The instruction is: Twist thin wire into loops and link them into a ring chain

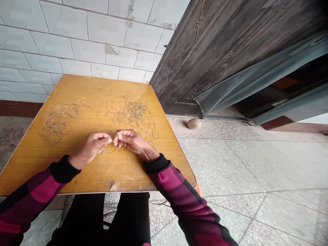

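Note:
My left hand (93, 147) and my right hand (132, 140) meet over the middle of a worn wooden table (84, 171), fingers pinched together. Between them they hold a thin wire loop (109, 149) that hangs just above the tabletop. Beyond my right hand lies a heap of several finished wire rings (133, 114). To the left of it, beyond my left hand, lies a tangle of loose thin wire (57, 121). Both sleeves are pink and black plaid with black cuffs.
A white tiled wall (84, 41) stands behind the table. A dark carved wooden door (230, 44) leans open at the right. A small round ball-like object (194, 123) lies on the speckled floor by the door. The table's near edge is chipped.

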Demonstrator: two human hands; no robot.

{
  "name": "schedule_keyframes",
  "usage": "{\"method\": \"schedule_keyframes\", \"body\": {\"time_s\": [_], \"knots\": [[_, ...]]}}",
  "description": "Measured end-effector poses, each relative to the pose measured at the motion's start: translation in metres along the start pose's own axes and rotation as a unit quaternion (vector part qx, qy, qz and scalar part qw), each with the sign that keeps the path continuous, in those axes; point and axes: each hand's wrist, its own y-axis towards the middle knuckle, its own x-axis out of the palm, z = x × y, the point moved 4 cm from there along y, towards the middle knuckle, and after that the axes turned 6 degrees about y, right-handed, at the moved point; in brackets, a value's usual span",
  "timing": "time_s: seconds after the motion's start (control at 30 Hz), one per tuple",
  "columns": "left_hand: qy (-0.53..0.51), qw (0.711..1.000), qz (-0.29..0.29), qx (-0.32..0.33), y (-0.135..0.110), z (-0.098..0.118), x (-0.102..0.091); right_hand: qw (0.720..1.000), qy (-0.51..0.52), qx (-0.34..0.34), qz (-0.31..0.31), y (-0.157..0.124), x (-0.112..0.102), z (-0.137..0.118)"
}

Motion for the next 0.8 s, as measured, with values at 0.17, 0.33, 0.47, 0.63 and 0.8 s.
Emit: {"method": "schedule_keyframes", "body": {"time_s": [0.17,0.33,0.47,0.63,0.8], "knots": [[0.029,0.999,0.013,0.003,-0.0009,0.0032,-0.0017,0.999,-0.05,-0.014,-0.003,-0.0011,-0.0018,-0.0015],[0.175,0.984,-0.008,0.032,0.0006,0.0018,0.0007,0.994,-0.1,-0.01,0.044,-0.0007,-0.0025,-0.0053],[0.243,0.967,-0.036,0.064,0.0019,-0.0022,0.0042,0.99,-0.138,0.021,0.038,-0.0008,0.0028,-0.007],[0.236,0.97,-0.03,0.059,0.0023,-0.0028,0.0057,0.994,-0.091,0.017,0.054,-0.0008,0.0039,-0.0034],[0.207,0.978,-0.024,0.03,0.0022,-0.0034,0.007,0.995,-0.043,0.01,0.089,0.0,0.0022,0.0024]]}}
